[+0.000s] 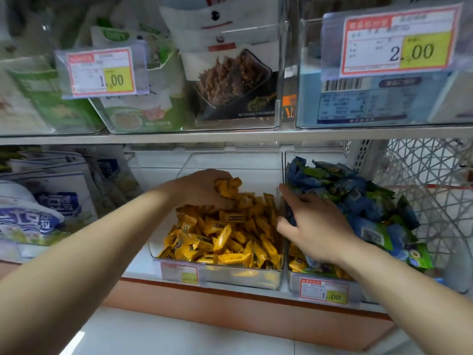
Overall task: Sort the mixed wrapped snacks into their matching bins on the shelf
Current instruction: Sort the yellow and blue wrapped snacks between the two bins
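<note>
1. Our left hand [202, 188] is curled tight round a bunch of yellow snacks [228, 186], at 12 o'clock of the yellow pile [230, 237].
2. The yellow pile fills the middle bin [245, 276] on the lower shelf [143, 274].
3. At 3 o'clock of it stands the right bin [294, 278], full of blue and green packs [371, 206].
4. Our right hand [316, 226] rests on those packs, just beside the wall between the bins. Its fingers are bent, but we cannot tell if it holds one.
5. A few stray yellow ones [298, 264] lie at the front of the right bin, at 6 o'clock of the right hand.
</note>
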Demonstrator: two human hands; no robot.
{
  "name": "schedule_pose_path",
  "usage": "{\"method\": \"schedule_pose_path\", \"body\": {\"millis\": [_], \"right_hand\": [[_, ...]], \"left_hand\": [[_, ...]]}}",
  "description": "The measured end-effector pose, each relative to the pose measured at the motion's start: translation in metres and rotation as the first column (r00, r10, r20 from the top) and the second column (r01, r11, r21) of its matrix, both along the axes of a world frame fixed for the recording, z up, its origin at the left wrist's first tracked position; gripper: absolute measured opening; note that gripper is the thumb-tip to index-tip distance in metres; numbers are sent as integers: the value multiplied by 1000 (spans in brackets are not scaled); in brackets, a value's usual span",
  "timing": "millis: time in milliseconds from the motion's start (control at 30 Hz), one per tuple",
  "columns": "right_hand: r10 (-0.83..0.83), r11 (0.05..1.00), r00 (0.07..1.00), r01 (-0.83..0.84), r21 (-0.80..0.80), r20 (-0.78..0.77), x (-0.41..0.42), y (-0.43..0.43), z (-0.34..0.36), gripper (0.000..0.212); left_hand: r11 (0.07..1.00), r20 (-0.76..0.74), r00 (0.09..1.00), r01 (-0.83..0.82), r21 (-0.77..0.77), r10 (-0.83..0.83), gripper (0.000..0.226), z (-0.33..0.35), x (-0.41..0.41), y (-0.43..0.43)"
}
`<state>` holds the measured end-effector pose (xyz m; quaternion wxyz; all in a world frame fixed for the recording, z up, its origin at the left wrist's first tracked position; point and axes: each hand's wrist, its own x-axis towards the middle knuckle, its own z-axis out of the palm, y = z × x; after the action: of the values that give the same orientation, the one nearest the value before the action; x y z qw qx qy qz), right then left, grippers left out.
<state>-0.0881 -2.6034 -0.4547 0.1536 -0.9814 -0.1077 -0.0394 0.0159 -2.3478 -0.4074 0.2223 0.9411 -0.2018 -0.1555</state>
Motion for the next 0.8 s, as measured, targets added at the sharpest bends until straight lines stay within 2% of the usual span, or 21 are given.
{"method": "schedule_pose_path", "body": {"millis": [67, 167, 233, 267, 300, 367, 400, 433, 467, 533, 633, 733, 800], "right_hand": [[1, 1000, 1000, -1, -3, 4, 0, 1, 0, 81], [-1, 1000, 1000, 1, 1, 6, -1, 1, 0, 80], [-2, 1000, 1000, 2, 0, 8, -1, 2, 0, 80], [-3, 1000, 1000, 3, -2, 10, -2, 2, 0, 80], [-4, 1000, 1000, 4, -4, 13, -2, 3, 0, 80], [-10, 1000, 1000, 10, -6, 20, -2, 4, 0, 81], [-13, 1000, 1000, 13, -7, 24, -3, 4, 0, 82], [-16, 1000, 1000, 16, -8, 25, -3, 5, 0, 82], [-16, 1000, 1000, 16, -7, 26, -3, 4, 0, 82], [-8, 1000, 1000, 8, -2, 26, -1, 3, 0, 82], [-2, 1000, 1000, 2, 5, 23, -1, 2, -1, 82], [-2, 1000, 999, 1, 24, 39, 0, 1, -3, 81], [0, 1000, 999, -1, 27, 45, 0, 1, -4, 81]], "left_hand": [[997, -79, 997, 20, 78, -14, 56, 8, -7, 10], [972, -162, 981, 138, 189, -108, 76, 9, -21, 9], [984, -226, 966, 150, 93, -126, 74, 10, -26, 6], [992, -203, 972, 126, 23, -119, 64, 8, -25, 5], [996, -111, 990, 79, -30, -82, 51, 6, -21, 3], [996, 178, 981, -81, -23, 84, 31, 0, -5, 4], [980, 279, 943, -197, 18, 184, 34, -5, 3, 4], [950, 316, 910, -305, 73, 268, 45, -11, 11, 4], [916, 304, 897, -375, 141, 320, 58, -18, 19, 2], [880, 211, 909, -406, 246, 360, 74, -33, 30, -7], [867, 150, 911, -411, 282, 384, 86, -54, 42, -21], [855, 247, 894, -436, 280, 374, 81, -57, 55, -17], [851, 249, 895, -433, 297, 369, 79, -56, 61, -12]]}}
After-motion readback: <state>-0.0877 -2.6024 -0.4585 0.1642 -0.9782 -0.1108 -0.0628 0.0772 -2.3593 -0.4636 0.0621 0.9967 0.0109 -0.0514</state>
